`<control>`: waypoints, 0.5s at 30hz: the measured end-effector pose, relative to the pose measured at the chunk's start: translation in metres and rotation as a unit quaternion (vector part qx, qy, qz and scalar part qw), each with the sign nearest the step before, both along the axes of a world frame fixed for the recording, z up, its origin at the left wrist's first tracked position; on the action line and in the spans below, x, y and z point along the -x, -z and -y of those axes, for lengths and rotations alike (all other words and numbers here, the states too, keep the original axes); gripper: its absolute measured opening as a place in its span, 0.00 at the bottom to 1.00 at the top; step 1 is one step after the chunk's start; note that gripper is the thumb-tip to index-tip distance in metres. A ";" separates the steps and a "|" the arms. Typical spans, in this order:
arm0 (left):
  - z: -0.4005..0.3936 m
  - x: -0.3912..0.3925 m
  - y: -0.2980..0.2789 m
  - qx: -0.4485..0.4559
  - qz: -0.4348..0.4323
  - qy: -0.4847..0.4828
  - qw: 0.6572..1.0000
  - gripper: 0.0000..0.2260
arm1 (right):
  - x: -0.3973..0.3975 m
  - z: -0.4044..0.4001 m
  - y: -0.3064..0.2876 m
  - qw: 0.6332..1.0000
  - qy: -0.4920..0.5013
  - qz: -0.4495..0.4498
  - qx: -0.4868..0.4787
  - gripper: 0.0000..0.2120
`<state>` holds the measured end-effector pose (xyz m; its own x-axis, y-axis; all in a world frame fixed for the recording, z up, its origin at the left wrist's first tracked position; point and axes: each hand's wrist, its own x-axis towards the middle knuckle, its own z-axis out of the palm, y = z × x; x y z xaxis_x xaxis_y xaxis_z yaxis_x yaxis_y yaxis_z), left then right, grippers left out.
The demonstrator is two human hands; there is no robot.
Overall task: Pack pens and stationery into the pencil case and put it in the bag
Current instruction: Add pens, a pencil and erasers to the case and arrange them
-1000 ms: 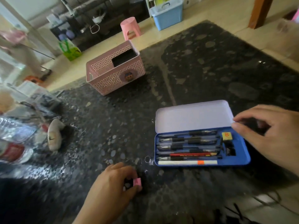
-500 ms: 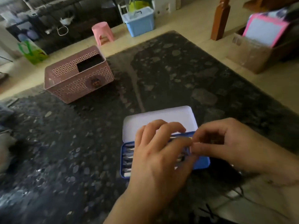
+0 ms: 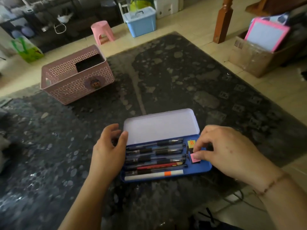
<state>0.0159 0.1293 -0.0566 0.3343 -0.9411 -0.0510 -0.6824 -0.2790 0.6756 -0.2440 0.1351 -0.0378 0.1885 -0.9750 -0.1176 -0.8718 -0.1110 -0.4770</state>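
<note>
On the bench [image 3: 166, 67], the open pencil case [image 3: 201, 169] is nearly packed with pens [image 3: 154, 152]. A pink eraser [image 3: 194, 158] is pinched in by the right hand [image 3: 222, 151]; the left hand [image 3: 108, 151] is unclenched (lid-closing and bagging remain).

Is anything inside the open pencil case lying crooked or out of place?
Nothing stands out. The pens lie parallel in the pencil case, and the right hand is setting a pink eraser in the end compartment.
</note>
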 end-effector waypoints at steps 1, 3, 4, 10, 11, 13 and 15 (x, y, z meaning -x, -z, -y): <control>0.000 0.003 0.001 -0.007 0.003 0.008 1.000 0.19 | -0.001 0.000 0.000 1.000 0.005 -0.007 0.001 0.07; -0.001 0.007 0.003 -0.004 0.004 0.018 1.000 0.18 | -0.003 -0.002 0.000 1.000 0.009 -0.023 -0.002 0.06; -0.002 0.009 0.003 0.001 -0.006 0.017 1.000 0.18 | -0.003 -0.002 0.000 0.999 0.012 -0.029 -0.007 0.07; 0.001 0.010 -0.001 0.014 -0.260 -0.113 0.959 0.13 | 0.008 0.006 0.002 0.980 0.137 0.132 0.051 0.06; 0.002 0.009 -0.004 0.017 -0.306 -0.137 0.942 0.12 | 0.008 0.007 0.002 0.970 0.167 0.169 0.058 0.08; 0.001 0.006 -0.012 0.023 -0.365 -0.162 0.917 0.13 | 0.010 0.008 0.002 0.950 0.205 0.232 0.041 0.11; -0.004 0.000 -0.020 0.022 -0.388 -0.152 0.909 0.15 | 0.011 0.008 0.001 0.937 0.224 0.268 0.010 0.13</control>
